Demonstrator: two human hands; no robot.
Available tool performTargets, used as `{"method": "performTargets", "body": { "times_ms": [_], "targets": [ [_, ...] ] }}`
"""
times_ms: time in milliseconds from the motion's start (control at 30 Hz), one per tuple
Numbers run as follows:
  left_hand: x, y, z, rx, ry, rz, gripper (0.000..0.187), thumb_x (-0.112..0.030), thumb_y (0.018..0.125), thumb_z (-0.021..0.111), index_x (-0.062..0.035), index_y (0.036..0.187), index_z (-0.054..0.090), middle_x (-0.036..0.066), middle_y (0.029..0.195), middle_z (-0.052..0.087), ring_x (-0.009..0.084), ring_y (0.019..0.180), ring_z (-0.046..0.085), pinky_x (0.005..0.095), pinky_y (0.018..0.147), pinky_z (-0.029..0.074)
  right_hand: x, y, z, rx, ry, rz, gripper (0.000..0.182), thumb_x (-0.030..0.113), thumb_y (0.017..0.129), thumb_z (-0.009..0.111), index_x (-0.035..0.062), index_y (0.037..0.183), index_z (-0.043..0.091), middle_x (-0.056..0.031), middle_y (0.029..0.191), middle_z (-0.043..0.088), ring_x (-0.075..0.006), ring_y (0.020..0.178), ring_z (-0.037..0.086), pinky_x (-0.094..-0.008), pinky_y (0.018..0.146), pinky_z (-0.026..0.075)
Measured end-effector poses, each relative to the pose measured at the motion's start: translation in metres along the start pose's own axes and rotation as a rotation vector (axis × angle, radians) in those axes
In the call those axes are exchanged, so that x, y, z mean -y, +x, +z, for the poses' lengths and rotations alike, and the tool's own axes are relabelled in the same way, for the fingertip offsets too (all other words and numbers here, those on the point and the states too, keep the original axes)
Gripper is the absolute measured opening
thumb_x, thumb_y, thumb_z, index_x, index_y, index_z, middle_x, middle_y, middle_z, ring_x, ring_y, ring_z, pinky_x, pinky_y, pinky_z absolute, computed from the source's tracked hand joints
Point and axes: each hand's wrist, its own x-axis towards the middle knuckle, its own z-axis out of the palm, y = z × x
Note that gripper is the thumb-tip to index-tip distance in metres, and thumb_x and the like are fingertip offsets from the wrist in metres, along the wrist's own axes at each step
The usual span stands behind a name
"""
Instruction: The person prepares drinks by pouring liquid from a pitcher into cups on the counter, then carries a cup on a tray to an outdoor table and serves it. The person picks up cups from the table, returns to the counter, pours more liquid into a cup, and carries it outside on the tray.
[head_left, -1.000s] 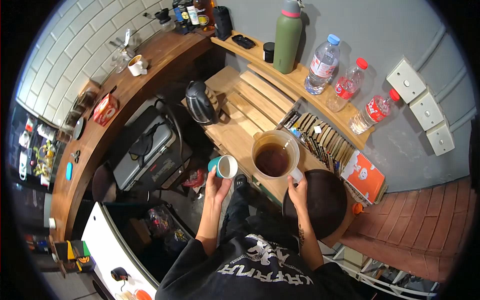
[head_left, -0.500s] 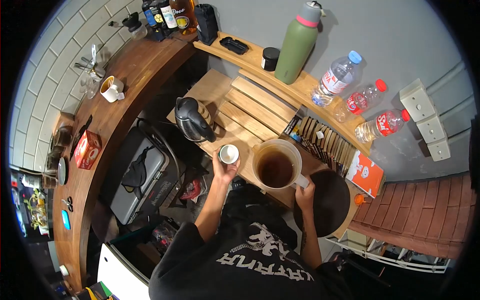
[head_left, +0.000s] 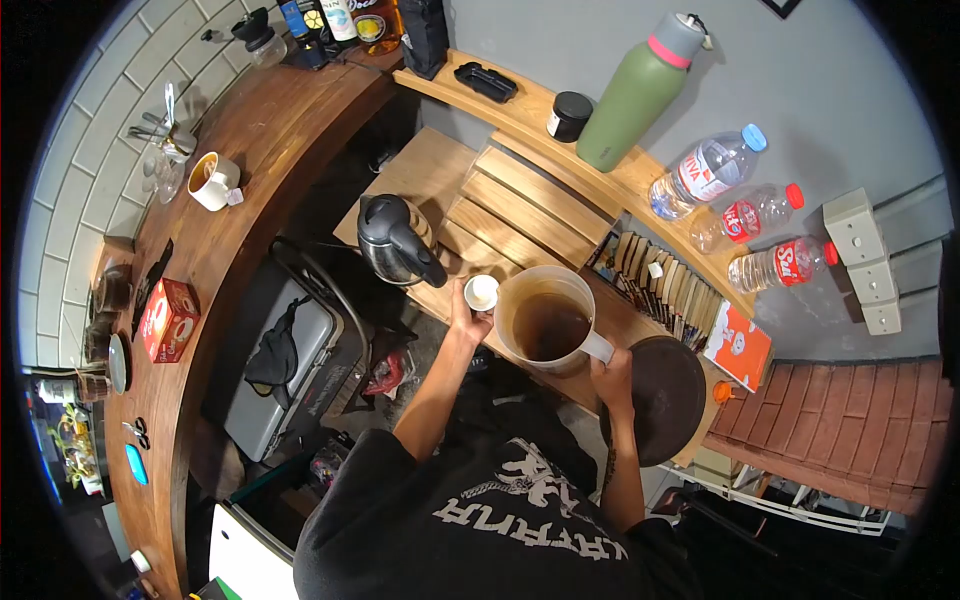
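Observation:
My left hand (head_left: 468, 319) is closed around a small white cup (head_left: 482, 293). Its rim sits right beside the left edge of a large translucent plastic pitcher (head_left: 546, 284). Dark brown liquid (head_left: 550, 326) fills part of the pitcher, which leans a little toward the cup. My right hand (head_left: 613, 379) grips the pitcher's handle at its lower right. Behind the left hand, a black and steel electric kettle (head_left: 393, 240) stands on the wooden table (head_left: 440, 165). A dark round disc (head_left: 660, 405) lies next to the right forearm.
A wall shelf (head_left: 530, 103) holds a green flask (head_left: 642, 95) and several plastic bottles. Books (head_left: 660, 285) line the table's right side. On the curved wooden counter (head_left: 290, 125) at left are a white mug (head_left: 212, 186) and a red box (head_left: 170, 322). Below it sits a grey case (head_left: 245, 395).
The cup has come up against the pitcher's left side, closing the gap between them. The pitcher has tipped slightly leftward. The camera view has shifted somewhat.

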Motion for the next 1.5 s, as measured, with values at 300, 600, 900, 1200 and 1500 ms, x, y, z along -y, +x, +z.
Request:
{"method": "performTargets", "body": {
  "times_ms": [300, 600, 900, 1200, 1500],
  "targets": [
    [-0.005, 0.025, -0.001, -0.107, 0.000, -0.012, 0.046, -0.060, 0.092, 0.042, -0.0198, 0.099, 0.063, -0.001, 0.094, 0.068, 0.0188, 0.087, 0.063, 0.0370, 0.078, 0.053, 0.010, 0.024, 0.021, 0.030, -0.082, 0.006, 0.011, 0.006, 0.074, 0.056, -0.0035, 0.081, 0.056, -0.0282, 0.071, 0.057, -0.0484, 0.074, 0.058, -0.0503, 0.065, 0.045],
    [-0.004, 0.023, -0.001, 0.022, -0.029, -0.036, 0.057, -0.065, 0.091, 0.036, -0.0158, 0.105, 0.062, 0.006, 0.104, 0.066, 0.0279, 0.097, 0.060, 0.0451, 0.089, 0.049, 0.016, 0.033, 0.032, 0.119, -0.253, 0.096, 0.017, 0.011, 0.076, 0.062, -0.0029, 0.086, 0.061, -0.0279, 0.079, 0.063, -0.0465, 0.078, 0.061, -0.0516, 0.069, 0.048],
    [-0.007, 0.012, 0.009, 0.084, -0.051, -0.060, 0.043, -0.050, 0.085, 0.048, -0.0113, 0.091, 0.065, 0.009, 0.088, 0.068, 0.0275, 0.082, 0.063, 0.0413, 0.080, 0.052, 0.013, 0.035, 0.039, -0.007, -0.198, -0.087, 0.009, 0.001, 0.077, 0.057, -0.0054, 0.074, 0.051, -0.0265, 0.069, 0.054, -0.0457, 0.068, 0.054, -0.0473, 0.059, 0.041],
    [-0.003, 0.005, 0.019, 0.017, -0.025, 0.042, 0.044, -0.053, 0.084, 0.048, -0.0123, 0.090, 0.065, 0.008, 0.090, 0.068, 0.0268, 0.084, 0.062, 0.0407, 0.079, 0.052, 0.009, 0.032, 0.038, 0.003, -0.184, -0.026, 0.011, 0.001, 0.077, 0.057, -0.0049, 0.072, 0.048, -0.0255, 0.067, 0.052, -0.0449, 0.066, 0.053, -0.0471, 0.059, 0.040],
    [-0.009, 0.028, -0.006, -0.044, -0.063, -0.025, 0.052, -0.066, 0.089, 0.040, -0.0221, 0.106, 0.062, 0.003, 0.106, 0.064, 0.0243, 0.097, 0.057, 0.0429, 0.083, 0.050, 0.000, 0.030, 0.036, 0.055, -0.239, 0.064, 0.023, 0.007, 0.071, 0.062, -0.0065, 0.089, 0.058, -0.0305, 0.080, 0.061, -0.0497, 0.080, 0.058, -0.0548, 0.073, 0.045]
  ]
}}
